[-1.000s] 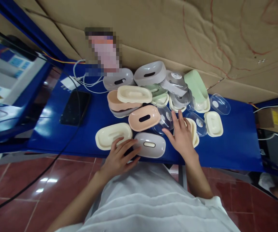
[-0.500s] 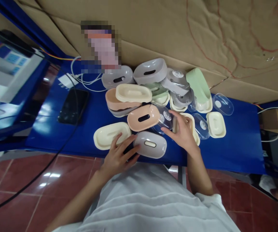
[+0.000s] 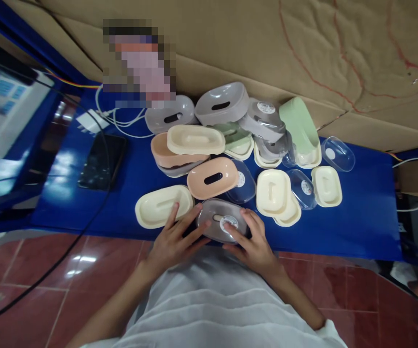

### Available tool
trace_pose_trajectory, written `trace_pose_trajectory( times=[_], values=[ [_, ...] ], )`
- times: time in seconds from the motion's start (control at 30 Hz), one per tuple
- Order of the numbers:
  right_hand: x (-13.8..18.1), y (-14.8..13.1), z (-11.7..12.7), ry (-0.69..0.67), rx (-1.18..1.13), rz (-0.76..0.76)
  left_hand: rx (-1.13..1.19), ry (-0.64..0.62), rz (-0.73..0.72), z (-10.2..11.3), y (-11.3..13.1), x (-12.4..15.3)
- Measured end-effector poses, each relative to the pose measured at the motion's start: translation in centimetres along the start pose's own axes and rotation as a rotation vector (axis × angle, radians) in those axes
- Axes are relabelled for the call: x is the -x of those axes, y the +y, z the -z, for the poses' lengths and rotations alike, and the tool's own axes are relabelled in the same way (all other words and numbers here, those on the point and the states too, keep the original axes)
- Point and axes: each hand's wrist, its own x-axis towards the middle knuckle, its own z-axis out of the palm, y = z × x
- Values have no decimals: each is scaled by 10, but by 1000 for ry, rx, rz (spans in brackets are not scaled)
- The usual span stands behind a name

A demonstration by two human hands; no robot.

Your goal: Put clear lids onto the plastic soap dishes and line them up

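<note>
Moved: right hand back from far pile, clear lid now atop grey box.
Right grip: curled round lid's right end.
Left hand: grip spread, touching box's left end.
Place: desk, near edge, centre.

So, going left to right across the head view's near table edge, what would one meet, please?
Black phone, long cream tray, lidded grey box, stacked cream trays, clear lid, small cream tray.
</note>
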Motion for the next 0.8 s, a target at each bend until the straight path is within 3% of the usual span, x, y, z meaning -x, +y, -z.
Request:
trace_pose_trajectory(
  times=[0.47,0.6,0.67,0.73,0.8],
  values=[
    [-1,10,-11,-45,19,64,70,47,34,-5,-4,7],
    [5,9,1,-18,9,87,43,55,7,2,-3,10],
    [14,13,20,84,27,103,3,116,57,10,-7,15],
    [30,26,46,276,162,66,-77,165,159,17,-12,22],
    [53,56,76,521,423,-83,-158,153,231,23,-17,30]
  ],
)
